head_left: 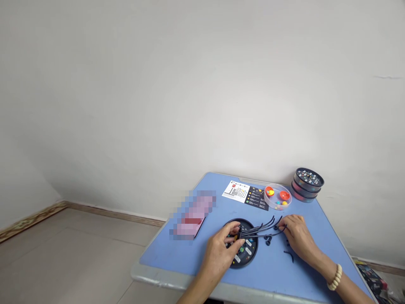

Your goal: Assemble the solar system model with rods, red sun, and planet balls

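Several black rods (257, 236) are gathered at one end, pinched in the left hand (221, 248) above the black disc (245, 255), right hand (297, 237) at their tips, grip indeterminable; loose black pieces (268, 241) and the dish's balls (284, 203) appear unfitted.

a blue table (177, 259) with a pale edge fills the lower centre. on it: a pixelated pink item (190, 223) at left, a printed sheet (236, 193) and clear dish (277, 195) toward the back, stacked round containers (304, 192) at far right — and, nearer, a round black tray (248, 256) and a curved black piece (289, 255).
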`<state>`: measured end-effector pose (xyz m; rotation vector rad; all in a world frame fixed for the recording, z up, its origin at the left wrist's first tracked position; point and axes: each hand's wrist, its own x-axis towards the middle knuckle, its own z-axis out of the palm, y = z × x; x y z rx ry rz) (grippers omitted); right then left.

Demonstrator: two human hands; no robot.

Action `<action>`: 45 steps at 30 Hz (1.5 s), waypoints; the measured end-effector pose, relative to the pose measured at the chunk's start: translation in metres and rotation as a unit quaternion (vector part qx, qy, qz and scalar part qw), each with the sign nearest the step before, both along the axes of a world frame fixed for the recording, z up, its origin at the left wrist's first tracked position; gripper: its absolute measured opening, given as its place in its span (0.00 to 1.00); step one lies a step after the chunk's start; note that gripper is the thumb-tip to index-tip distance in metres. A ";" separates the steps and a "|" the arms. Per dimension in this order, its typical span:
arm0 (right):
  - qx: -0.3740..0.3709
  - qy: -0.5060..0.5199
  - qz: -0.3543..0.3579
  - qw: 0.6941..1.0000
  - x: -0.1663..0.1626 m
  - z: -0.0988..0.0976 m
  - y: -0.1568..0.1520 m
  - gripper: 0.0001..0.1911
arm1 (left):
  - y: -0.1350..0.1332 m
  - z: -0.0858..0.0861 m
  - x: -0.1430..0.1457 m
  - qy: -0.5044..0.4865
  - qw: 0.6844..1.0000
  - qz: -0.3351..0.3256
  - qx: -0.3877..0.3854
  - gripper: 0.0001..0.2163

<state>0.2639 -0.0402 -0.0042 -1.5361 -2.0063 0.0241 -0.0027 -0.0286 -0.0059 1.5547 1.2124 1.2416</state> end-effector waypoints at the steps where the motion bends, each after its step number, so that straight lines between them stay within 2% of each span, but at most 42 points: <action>1: 0.000 -0.005 -0.019 1.000 0.006 0.002 -0.003 0.12 | -0.002 0.001 -0.002 0.011 1.000 0.010 0.015 0.18; 3: 0.002 -0.011 -0.063 0.998 0.019 0.007 -0.014 0.12 | -0.009 0.004 -0.007 0.036 0.996 0.042 0.077 0.19; 6: -0.009 -0.003 -0.100 0.995 0.026 0.020 -0.042 0.12 | -0.027 0.010 -0.009 0.063 0.970 0.081 0.221 0.11; 7: -0.033 0.018 -0.094 0.995 0.022 0.025 -0.052 0.11 | -0.034 0.012 -0.007 0.058 0.961 0.072 0.261 0.08; 9: -0.089 0.051 -0.016 0.995 0.006 0.034 -0.069 0.09 | -0.045 0.015 0.003 0.057 0.956 -0.008 0.287 0.08; 12: -0.084 0.092 0.084 0.989 -0.027 0.042 -0.080 0.09 | -0.051 0.018 0.026 0.074 0.954 -0.117 0.266 0.12; 14: -0.060 0.112 0.113 0.985 -0.045 0.042 -0.078 0.10 | -0.050 0.018 0.040 0.074 0.955 -0.140 0.251 0.08; 16: -0.065 0.129 0.113 0.983 -0.055 0.040 -0.074 0.10 | -0.047 0.017 0.048 0.087 0.963 -0.133 0.219 0.04; 21: -0.125 0.172 0.080 0.974 -0.046 0.039 -0.069 0.12 | -0.044 0.007 0.053 0.088 0.970 -0.120 0.190 0.06; 24: -0.115 0.151 0.050 0.981 -0.023 0.037 -0.065 0.12 | -0.042 0.000 0.053 0.076 0.976 -0.108 0.174 0.07; 27: -0.089 0.035 -0.052 0.994 0.002 0.030 -0.057 0.11 | -0.040 -0.003 0.054 0.071 0.979 -0.100 0.165 0.07; 30: -0.134 -0.091 -0.119 0.980 0.013 0.021 -0.050 0.10 | -0.039 -0.004 0.054 0.071 0.979 -0.094 0.166 0.07; 33: -0.172 -0.187 -0.132 0.958 0.009 0.019 -0.044 0.13 | -0.040 -0.004 0.054 0.073 0.977 -0.092 0.177 0.07; 36: -0.193 -0.232 -0.141 0.943 0.003 0.022 -0.039 0.17 | -0.041 -0.005 0.054 0.075 0.974 -0.092 0.193 0.07; 45: -0.184 -0.205 -0.146 0.950 0.010 0.026 -0.028 0.16 | -0.043 -0.003 0.053 0.068 0.975 -0.092 0.192 0.07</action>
